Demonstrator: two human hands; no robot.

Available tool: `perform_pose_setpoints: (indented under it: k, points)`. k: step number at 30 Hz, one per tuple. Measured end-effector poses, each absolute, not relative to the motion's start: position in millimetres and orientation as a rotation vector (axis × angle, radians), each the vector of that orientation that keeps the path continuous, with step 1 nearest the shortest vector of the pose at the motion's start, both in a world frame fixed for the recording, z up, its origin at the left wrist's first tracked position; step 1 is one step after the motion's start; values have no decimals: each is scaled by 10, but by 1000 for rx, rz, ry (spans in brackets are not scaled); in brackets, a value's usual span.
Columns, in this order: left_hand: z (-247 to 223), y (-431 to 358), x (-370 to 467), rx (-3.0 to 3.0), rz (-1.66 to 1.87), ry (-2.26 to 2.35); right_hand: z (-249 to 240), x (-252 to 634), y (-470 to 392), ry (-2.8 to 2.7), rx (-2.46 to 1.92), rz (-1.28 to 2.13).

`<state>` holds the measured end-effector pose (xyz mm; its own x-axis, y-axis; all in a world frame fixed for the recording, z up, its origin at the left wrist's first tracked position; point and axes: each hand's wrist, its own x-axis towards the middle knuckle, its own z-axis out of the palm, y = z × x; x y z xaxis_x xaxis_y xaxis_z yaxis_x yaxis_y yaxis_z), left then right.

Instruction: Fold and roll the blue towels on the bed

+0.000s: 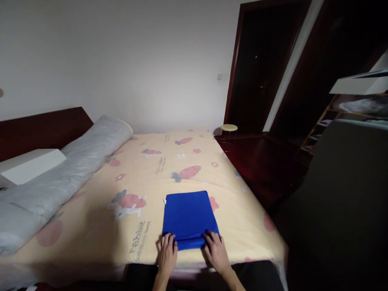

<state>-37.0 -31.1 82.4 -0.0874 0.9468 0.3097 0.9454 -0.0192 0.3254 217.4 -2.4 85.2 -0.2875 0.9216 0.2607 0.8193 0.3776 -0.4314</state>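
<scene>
A blue folded cloth (190,214) lies flat on the bed, a small white tag sticking out at its upper left edge. Along its near side a narrow strip is folded over. My left hand (167,252) is at the near left corner, fingers curled over the fold. At the near right corner my right hand (216,249) grips the same strip with bent fingers. Both thumbs are partly hidden against the cloth.
The bed (145,173) has a cream sheet with rabbits and carrots. A grey rolled quilt (79,169) and a white box (33,163) lie to the left. A stool (228,127) stands beyond the far right corner. A dark panel (342,194) and a shelf rack (329,109) are at right.
</scene>
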Motion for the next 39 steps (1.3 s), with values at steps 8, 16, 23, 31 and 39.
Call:
perform_pose_setpoints:
  k: [8,16,23,31,39]
  points:
    - [769,-320,-62,2226,820,2157,964,1968,-120,-2303,-1339,433]
    - [756,-283,-71,2337,738,1966,894,1882,-62,-2308,-1271,409]
    - [771,-365,-504,2185,742,2248,667,2442,23,-2058,-1497,55]
    - [838,-258,151,2301,808,1951,1048,1861,-47,-2326,-1198,423]
    - [793,-288,-399,2192,727,2197,794,2519,77,-2083,-1597,138]
